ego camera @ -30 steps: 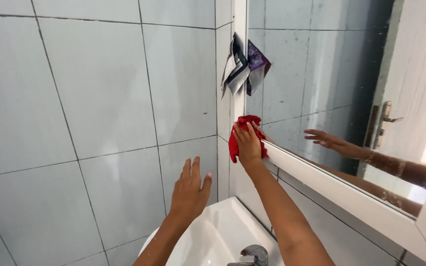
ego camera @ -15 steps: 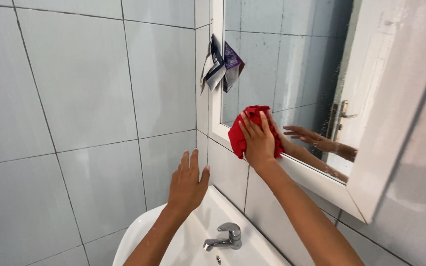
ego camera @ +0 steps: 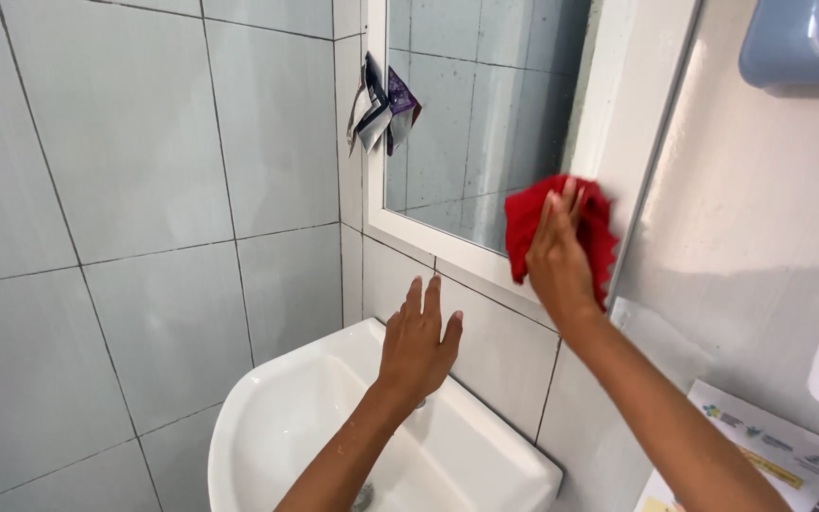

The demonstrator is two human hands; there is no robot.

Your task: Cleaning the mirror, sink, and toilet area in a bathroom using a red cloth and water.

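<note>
Right hand (ego camera: 561,261) slid red cloth (ego camera: 561,232) rightward (along mirror's lower edge).

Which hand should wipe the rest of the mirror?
Probably the right hand: it already presses the red cloth against the mirror. The left hand is empty, open above the sink.
</note>
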